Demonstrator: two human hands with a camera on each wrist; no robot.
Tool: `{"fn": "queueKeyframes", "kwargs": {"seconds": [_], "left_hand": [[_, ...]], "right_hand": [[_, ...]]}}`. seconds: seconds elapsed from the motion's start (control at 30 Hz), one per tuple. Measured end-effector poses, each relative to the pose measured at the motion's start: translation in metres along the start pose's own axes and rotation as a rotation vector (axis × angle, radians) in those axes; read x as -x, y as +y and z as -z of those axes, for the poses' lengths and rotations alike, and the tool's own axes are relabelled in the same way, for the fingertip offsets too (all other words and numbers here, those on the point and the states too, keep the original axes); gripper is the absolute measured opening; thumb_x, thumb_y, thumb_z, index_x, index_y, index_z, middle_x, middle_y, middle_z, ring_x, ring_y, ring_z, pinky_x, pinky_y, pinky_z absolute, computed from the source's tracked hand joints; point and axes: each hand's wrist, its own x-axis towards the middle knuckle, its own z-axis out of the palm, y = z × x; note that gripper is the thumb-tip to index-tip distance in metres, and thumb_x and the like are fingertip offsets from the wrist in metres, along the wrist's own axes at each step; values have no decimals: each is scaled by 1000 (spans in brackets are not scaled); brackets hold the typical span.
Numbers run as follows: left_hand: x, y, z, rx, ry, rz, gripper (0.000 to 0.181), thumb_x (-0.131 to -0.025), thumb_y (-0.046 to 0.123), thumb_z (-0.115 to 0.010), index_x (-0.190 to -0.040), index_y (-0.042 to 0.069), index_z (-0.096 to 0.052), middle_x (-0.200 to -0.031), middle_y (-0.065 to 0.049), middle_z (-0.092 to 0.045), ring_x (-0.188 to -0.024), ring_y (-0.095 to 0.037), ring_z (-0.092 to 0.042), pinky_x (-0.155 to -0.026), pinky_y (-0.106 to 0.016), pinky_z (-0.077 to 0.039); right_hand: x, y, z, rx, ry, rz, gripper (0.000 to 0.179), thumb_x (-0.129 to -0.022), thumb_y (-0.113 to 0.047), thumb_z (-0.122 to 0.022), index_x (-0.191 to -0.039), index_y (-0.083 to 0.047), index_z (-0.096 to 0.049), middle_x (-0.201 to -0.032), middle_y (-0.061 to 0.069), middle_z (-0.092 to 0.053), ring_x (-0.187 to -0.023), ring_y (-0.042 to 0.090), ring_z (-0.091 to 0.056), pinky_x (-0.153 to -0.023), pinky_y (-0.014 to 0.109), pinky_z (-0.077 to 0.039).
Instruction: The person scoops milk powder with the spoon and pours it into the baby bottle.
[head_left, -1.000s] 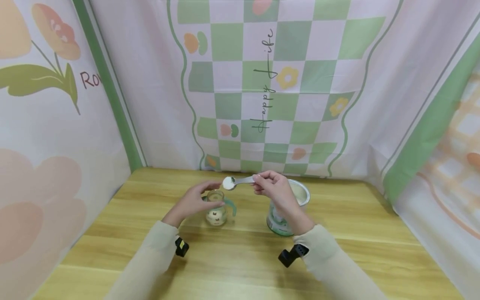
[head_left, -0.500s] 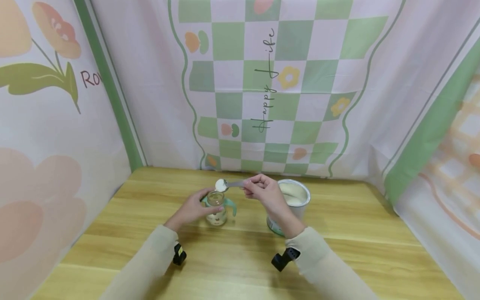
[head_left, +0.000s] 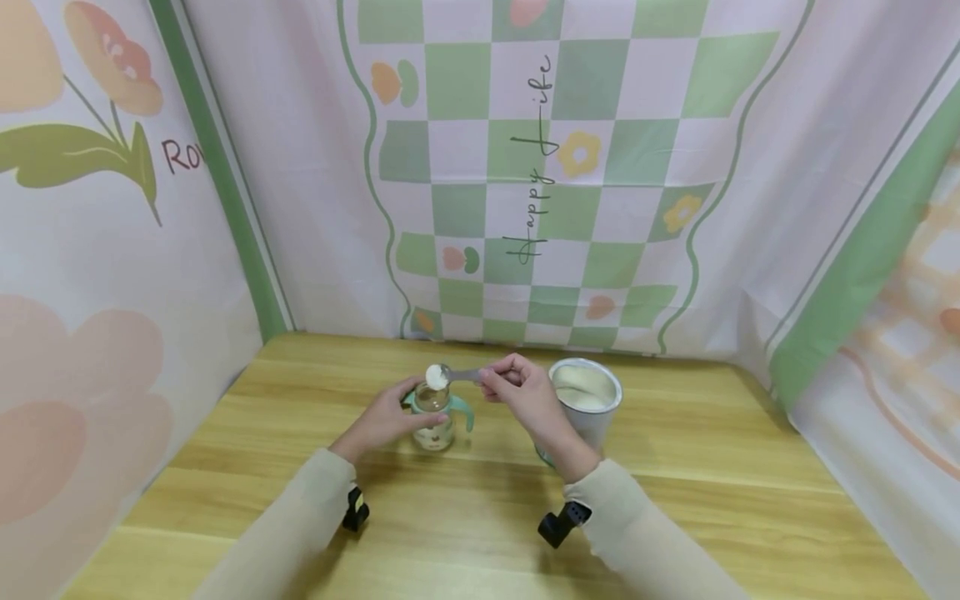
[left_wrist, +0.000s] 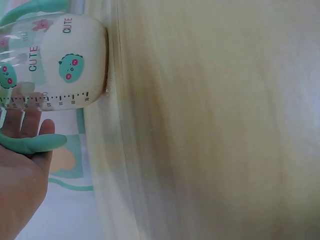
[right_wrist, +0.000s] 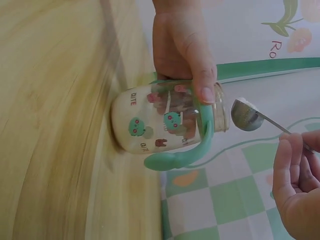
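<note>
A clear baby bottle [right_wrist: 165, 120] with green handles and printed cartoon faces stands upright on the table, its mouth uncovered and pale powder in its lower part. My left hand [head_left: 388, 421] grips it near the neck, thumb in front and fingers behind, as the left wrist view shows beside its handle [left_wrist: 35, 144]. My right hand [head_left: 521, 396] pinches the handle of a metal measuring spoon [right_wrist: 246, 116]. The spoon's bowl, heaped with white powder [head_left: 437, 377], is just above the bottle's mouth. An open can of powder [head_left: 587, 392] stands behind my right hand, which hides part of it.
The wooden table [head_left: 450, 533] runs back to a hanging cloth [head_left: 517, 208] with green and white checks. More printed cloth [head_left: 112, 275] hangs along the left side. Each wrist wears a small black camera [head_left: 564, 523].
The right hand has carried the filled spoon left and slightly down, from beside the bottle to over its mouth. The left hand has closed in on the bottle's neck.
</note>
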Motion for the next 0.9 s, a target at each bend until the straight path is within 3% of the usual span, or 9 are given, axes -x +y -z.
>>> {"fn": "queueKeyframes", "kwargs": {"seconds": [0.2, 0.4, 0.63, 0.9], "left_hand": [[1, 0, 1, 6, 1, 11, 86, -77, 49, -85, -149, 17, -48, -139, -8, -57, -127, -30, -52, -107, -57, -39], [3, 3, 1, 23, -4, 29, 92, -77, 50, -85, -152, 15, -44, -140, -8, -56, -128, -31, -51, -107, -57, -39], [4, 5, 2, 31, -17, 48, 94, -76, 53, -85, -152, 17, -44, -139, -4, -57, -128, -29, -52, -107, -56, -39], [4, 3, 1, 32, -23, 34, 91, -79, 51, -83, -153, 16, -42, -139, -5, -58, -128, -31, -52, -107, -58, -38]], "right_hand": [[1, 3, -1, 48, -4, 50, 18, -97, -12, -69, -102, 4, -63, -97, 20, -72, -89, 31, -68, -79, 32, -59], [1, 11, -2, 116, -23, 156, 16, -96, -13, -70, -98, 2, -65, -90, 18, -72, -86, 35, -68, -77, 35, -59], [4, 17, -4, 241, -36, 238, 16, -96, -22, -71, -96, -6, -68, -85, 4, -73, -84, 38, -68, -73, 37, -59], [8, 17, -8, 322, -22, 318, 9, -95, -20, -72, -93, -11, -69, -87, 3, -75, -77, 21, -70, -64, 28, -57]]}}
